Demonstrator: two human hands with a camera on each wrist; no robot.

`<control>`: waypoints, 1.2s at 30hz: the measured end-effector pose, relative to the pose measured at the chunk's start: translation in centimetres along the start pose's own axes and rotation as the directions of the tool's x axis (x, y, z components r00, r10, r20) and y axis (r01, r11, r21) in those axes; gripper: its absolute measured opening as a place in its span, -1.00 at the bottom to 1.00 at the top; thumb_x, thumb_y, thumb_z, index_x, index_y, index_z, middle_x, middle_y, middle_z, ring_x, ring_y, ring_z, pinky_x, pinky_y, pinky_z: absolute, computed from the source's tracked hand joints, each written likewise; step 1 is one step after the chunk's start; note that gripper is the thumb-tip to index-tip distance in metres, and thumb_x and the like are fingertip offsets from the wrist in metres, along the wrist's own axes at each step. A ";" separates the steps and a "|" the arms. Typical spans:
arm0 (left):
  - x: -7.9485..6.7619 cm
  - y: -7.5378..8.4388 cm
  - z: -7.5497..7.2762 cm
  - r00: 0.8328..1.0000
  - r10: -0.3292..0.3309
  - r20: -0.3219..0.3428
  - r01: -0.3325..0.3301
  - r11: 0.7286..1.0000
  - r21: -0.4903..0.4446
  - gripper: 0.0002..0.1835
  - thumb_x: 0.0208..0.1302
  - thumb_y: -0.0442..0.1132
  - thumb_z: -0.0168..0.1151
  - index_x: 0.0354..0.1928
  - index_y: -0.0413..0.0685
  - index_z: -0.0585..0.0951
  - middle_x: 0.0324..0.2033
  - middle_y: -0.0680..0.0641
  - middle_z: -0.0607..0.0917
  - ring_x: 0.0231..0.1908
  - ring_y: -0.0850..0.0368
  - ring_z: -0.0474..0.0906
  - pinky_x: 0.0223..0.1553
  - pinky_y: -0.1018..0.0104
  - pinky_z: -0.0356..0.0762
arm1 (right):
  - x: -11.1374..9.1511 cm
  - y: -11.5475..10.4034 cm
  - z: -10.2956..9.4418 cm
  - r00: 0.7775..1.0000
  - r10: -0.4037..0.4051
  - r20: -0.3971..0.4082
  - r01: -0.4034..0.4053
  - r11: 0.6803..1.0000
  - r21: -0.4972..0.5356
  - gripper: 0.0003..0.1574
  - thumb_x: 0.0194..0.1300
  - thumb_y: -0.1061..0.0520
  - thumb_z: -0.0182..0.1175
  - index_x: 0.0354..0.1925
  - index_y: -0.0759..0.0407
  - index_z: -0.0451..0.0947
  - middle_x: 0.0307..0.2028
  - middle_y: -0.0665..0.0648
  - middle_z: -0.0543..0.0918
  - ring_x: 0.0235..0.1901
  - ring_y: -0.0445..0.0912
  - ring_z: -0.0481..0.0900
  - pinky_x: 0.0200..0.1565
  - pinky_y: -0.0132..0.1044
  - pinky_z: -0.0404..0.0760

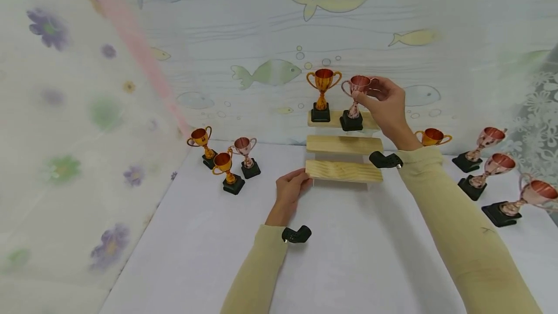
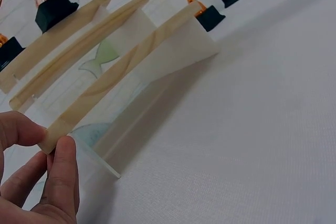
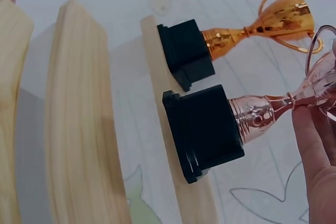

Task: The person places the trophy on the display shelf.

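Observation:
My right hand (image 1: 388, 108) grips a rose-gold trophy (image 1: 354, 96) by its cup at the top step of a three-step wooden stand (image 1: 344, 144). The trophy's black base (image 3: 207, 132) is at the top board (image 3: 152, 51); whether it touches the wood I cannot tell. Beside it, to the left, a gold trophy (image 1: 322, 91) stands upright on the same board. Down at the lowest board (image 2: 113, 72), my left hand (image 1: 291, 190) pinches the left end between thumb and fingers. Clear side supports (image 2: 178, 51) hold up the boards.
Left of the stand are two gold trophies (image 1: 225, 171) and a rose-gold trophy (image 1: 245, 154). To the right, a gold trophy (image 1: 433, 137) is partly hidden by my right arm, near several rose-gold trophies (image 1: 490, 171). A fish-patterned curtain (image 1: 244, 23) hangs behind the white table (image 1: 196, 256).

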State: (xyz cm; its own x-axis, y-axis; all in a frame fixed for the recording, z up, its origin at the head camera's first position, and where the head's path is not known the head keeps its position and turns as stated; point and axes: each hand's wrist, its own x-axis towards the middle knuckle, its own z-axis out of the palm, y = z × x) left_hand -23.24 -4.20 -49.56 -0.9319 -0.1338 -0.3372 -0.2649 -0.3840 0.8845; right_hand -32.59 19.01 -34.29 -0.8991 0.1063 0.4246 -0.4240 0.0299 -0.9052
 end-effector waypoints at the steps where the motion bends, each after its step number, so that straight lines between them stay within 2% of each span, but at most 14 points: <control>1: 0.0 0.0 0.0 1.000 0.002 0.001 -0.002 1.000 -0.002 -0.68 0.26 -0.50 0.26 0.06 -0.43 0.66 -0.08 -0.28 0.73 -0.36 0.21 0.71 -0.13 0.39 0.74 | 0.2 0.0 0.2 1.000 -0.003 -0.003 0.002 1.000 -0.016 -0.51 0.18 0.26 0.47 0.09 0.20 0.61 -0.11 -0.05 0.65 -0.10 -0.17 0.62 -0.09 -0.51 0.63; 5: 0.0 0.1 0.1 1.000 0.009 0.007 -0.009 1.000 -0.010 -0.67 0.26 -0.51 0.26 0.07 -0.44 0.66 -0.10 -0.27 0.73 -0.37 0.22 0.71 -0.13 0.38 0.74 | 0.7 0.1 0.7 0.999 -0.018 -0.031 0.016 0.997 -0.075 -0.53 0.19 0.23 0.48 0.06 0.18 0.61 -0.13 -0.09 0.63 -0.12 -0.20 0.61 -0.07 -0.49 0.61; 11: 0.1 0.0 0.2 1.000 0.003 0.014 -0.002 1.000 -0.010 -0.67 0.26 -0.50 0.26 0.07 -0.44 0.65 -0.08 -0.28 0.73 -0.35 0.21 0.71 -0.09 0.35 0.74 | 1.0 0.0 1.4 0.997 -0.054 -0.050 0.049 0.993 -0.103 -0.58 0.21 0.22 0.46 0.03 0.20 0.60 -0.16 -0.09 0.60 -0.14 -0.21 0.61 -0.04 -0.45 0.62; 22: 0.1 0.0 0.1 1.000 0.005 0.009 -0.005 1.000 -0.008 -0.67 0.26 -0.50 0.26 0.07 -0.44 0.66 -0.07 -0.30 0.73 -0.33 0.20 0.72 -0.07 0.33 0.74 | 1.3 0.5 2.3 0.995 -0.051 -0.090 0.042 0.994 -0.102 -0.58 0.20 0.18 0.48 0.00 0.19 0.58 -0.18 -0.09 0.59 -0.15 -0.21 0.60 -0.03 -0.45 0.62; 36: 0.2 -0.3 -0.1 1.000 0.006 0.011 -0.006 1.000 -0.013 -0.68 0.27 -0.51 0.26 0.07 -0.44 0.65 -0.05 -0.31 0.73 -0.31 0.19 0.71 -0.10 0.36 0.74 | 1.2 1.2 2.8 0.994 -0.055 -0.091 0.047 0.996 -0.082 -0.57 0.22 0.22 0.45 0.03 0.22 0.56 -0.11 -0.05 0.58 -0.12 -0.22 0.59 0.01 -0.42 0.60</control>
State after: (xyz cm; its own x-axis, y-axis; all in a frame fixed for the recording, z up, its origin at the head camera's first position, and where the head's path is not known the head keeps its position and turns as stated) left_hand -23.33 -4.23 -49.92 -0.9360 -0.1264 -0.3287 -0.2565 -0.3950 0.8822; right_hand -34.52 16.42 -34.82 -0.8611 0.1941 0.4700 -0.4555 0.1161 -0.8826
